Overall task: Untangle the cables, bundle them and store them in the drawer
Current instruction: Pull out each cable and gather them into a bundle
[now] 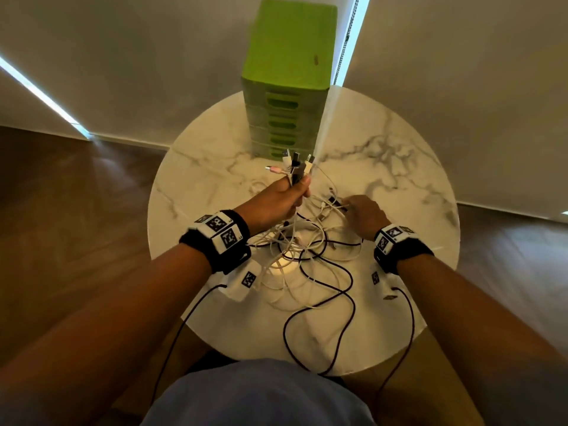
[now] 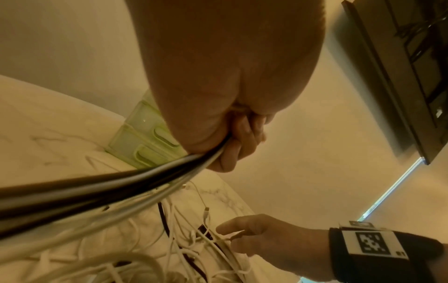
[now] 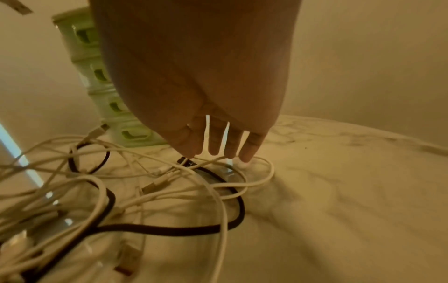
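Observation:
A tangle of white and black cables [image 1: 307,253] lies in the middle of the round marble table [image 1: 399,167]. My left hand [image 1: 296,192] is raised above it and grips a bunch of cable ends [image 1: 295,167], their plugs sticking up out of the fist. In the left wrist view the gripped strands [image 2: 145,181] run taut down to the heap. My right hand [image 1: 350,207] is low on the right of the tangle. Its fingers [image 3: 252,149] are straight and spread, with the tips touching a white cable loop [image 3: 261,172] and a black plug [image 3: 186,161].
A tall green drawer tower [image 1: 285,96] stands at the table's far edge, all drawers closed. A black cable [image 1: 319,318] loops to the near edge. Thin black leads [image 1: 408,327] hang off the table by my lap. Walls stand close behind; wooden floor lies on both sides.

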`<state>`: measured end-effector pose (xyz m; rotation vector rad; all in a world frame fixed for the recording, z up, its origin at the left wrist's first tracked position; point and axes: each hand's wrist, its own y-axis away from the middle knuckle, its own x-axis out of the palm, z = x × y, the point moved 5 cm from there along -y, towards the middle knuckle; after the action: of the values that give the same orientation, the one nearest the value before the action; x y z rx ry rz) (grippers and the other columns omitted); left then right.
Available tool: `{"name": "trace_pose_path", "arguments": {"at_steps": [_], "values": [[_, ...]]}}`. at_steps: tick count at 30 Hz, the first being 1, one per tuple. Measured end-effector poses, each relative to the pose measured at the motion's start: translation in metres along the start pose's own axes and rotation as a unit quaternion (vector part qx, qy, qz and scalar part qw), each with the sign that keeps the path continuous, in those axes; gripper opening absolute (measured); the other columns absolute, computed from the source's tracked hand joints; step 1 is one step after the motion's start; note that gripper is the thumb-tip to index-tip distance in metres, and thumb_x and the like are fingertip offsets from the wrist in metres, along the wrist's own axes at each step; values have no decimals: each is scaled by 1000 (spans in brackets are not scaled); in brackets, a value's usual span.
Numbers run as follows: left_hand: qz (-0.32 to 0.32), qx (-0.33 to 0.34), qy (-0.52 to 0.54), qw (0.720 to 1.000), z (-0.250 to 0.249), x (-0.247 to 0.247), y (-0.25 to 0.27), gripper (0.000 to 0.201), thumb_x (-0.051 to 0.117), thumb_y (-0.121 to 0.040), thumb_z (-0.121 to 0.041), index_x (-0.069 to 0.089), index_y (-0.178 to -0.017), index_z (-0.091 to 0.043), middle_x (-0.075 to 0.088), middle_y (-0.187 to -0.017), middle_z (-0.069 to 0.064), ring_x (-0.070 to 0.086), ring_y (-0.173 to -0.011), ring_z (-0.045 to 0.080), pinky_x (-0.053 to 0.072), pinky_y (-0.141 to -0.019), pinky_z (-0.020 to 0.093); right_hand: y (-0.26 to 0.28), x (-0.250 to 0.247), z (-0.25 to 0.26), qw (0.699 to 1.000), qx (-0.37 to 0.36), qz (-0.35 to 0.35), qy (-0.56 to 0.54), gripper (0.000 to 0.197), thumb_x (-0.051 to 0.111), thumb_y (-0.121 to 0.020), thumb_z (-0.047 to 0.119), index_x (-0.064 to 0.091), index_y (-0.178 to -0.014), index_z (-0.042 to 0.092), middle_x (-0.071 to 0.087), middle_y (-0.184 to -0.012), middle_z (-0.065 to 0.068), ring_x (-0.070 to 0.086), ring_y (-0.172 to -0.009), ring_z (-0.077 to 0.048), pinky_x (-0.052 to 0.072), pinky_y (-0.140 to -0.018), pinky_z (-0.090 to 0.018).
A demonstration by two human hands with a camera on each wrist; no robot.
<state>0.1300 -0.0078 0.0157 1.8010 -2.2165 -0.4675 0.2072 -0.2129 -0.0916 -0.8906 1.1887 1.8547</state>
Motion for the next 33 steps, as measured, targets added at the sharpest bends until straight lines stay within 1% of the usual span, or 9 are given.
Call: {"name": "trace_pose_path", "arguments": {"at_steps": [3, 8, 11, 13, 16, 20, 24, 29, 33], "values": [[-8, -13, -17, 1000, 9, 2, -8, 37, 34, -110, -39, 57, -113, -10, 36, -53, -16, 29, -50, 5, 26, -53, 25, -5, 2, -2, 991, -22, -6, 130, 30, 45, -101, 27, 63, -125, 25, 59, -127, -6, 53, -122, -34, 37, -101, -49], [-12, -15, -29, 999, 15, 6, -14, 32, 38, -109, -40, 58, -105, -16, 38, -55, -17, 29, -52, 6, 26, -55, 28, -6, -9, -15, 969, -33, -38, 240, 30, 43, -102, 41, 61, -112, 19, 63, -113, -8, 56, -112, -33, 32, -103, -49], [-23, -11, -40, 999, 18, 8, -17, 23, 46, -107, -35, 51, -89, -21, 39, -57, -16, 32, -54, 8, 29, -58, 30, -5, -32, -31, 998, 7, -14, 66, 27, 50, -100, 33, 56, -116, 12, 56, -118, -18, 58, -106, -40, 45, -88, -45], [-32, -2, -46, 998, 19, 8, -19, 18, 52, -103, -33, 50, -88, -23, 40, -61, -14, 35, -57, 12, 31, -60, 33, 0, -56, -34, 994, 20, -82, -75, 18, 52, -98, 21, 54, -110, 8, 60, -105, -21, 59, -96, -42, 42, -75, -40], [-70, -24, 20, 997, 22, 12, -20, 3, 54, -103, -17, 54, -100, -18, 42, -65, -6, 38, -56, 12, 33, -60, 32, 23, -96, -20, 944, 42, -189, -268, 11, 52, -96, 17, 53, -106, 13, 64, -78, -11, 60, -73, -31, 41, -65, -36], [-79, -34, 144, 986, 16, 24, -16, 11, 52, -101, -10, 45, -101, -18, 35, -70, -4, 30, -54, 9, 24, -57, 27, 72, -123, 41, 843, -32, -195, -500, 16, 46, -93, 11, 51, -104, 21, 54, -72, -6, 44, -58, -16, 36, -50, -28], [-26, -11, 207, 978, -5, 34, -2, 18, 58, -99, -38, 45, -91, -27, 29, -67, -8, 23, -56, 9, 18, -58, 29, 118, -102, 100, 842, -111, -153, -506, 20, 43, -99, 6, 52, -112, 18, 51, -71, -6, 45, -60, -15, 37, -54, -27], [-11, 40, 183, 982, -11, 30, 16, 56, 57, -100, -51, 53, -118, 2, 54, -98, 16, 50, -84, 31, 38, -63, 39, 140, -65, 132, 873, -134, -151, -444, 18, 50, -102, 6, 57, -116, 14, 68, -85, 0, 64, -70, -10, 49, -63, -19], [-33, 50, 154, 986, -9, 21, 29, 38, 40, -108, -44, 46, -87, -14, 41, -70, 6, 44, -57, 17, 38, -54, 29, 147, -58, 139, 857, -97, -165, -478, 17, 56, -99, 7, 41, -104, 14, 63, -94, -16, 64, -67, -16, 50, -59, -24]]}}
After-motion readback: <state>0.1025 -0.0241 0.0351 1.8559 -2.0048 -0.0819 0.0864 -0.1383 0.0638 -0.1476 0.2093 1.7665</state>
